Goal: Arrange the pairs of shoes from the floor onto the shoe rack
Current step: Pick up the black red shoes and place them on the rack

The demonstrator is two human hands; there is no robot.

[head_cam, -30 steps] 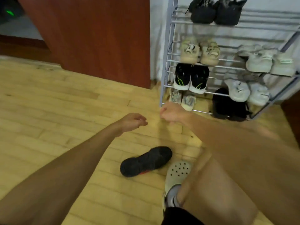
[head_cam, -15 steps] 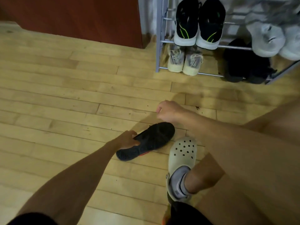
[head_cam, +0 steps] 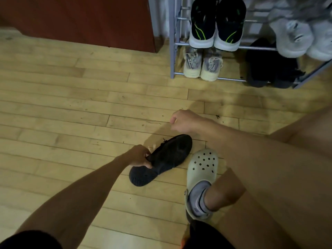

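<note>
A black knit shoe lies on its side on the wooden floor, near the middle of the view. My left hand grips its upper edge by the opening. Loosely curled and holding nothing, my right hand hovers just above and beyond the shoe's toe. The grey metal shoe rack stands at the top right. It holds a black pair with green stripes, a cream pair below it, a dark pair and a light grey pair.
My own foot in a pale clog with a grey sock stands right beside the black shoe. A red-brown wooden cabinet runs along the top left. Bare wooden floor stretches to the left.
The view has tilted down toward the floor. My left hand dropped from mid-air onto the black shoe and closed on it, tipping it up. My right hand has stayed above the shoe.
</note>
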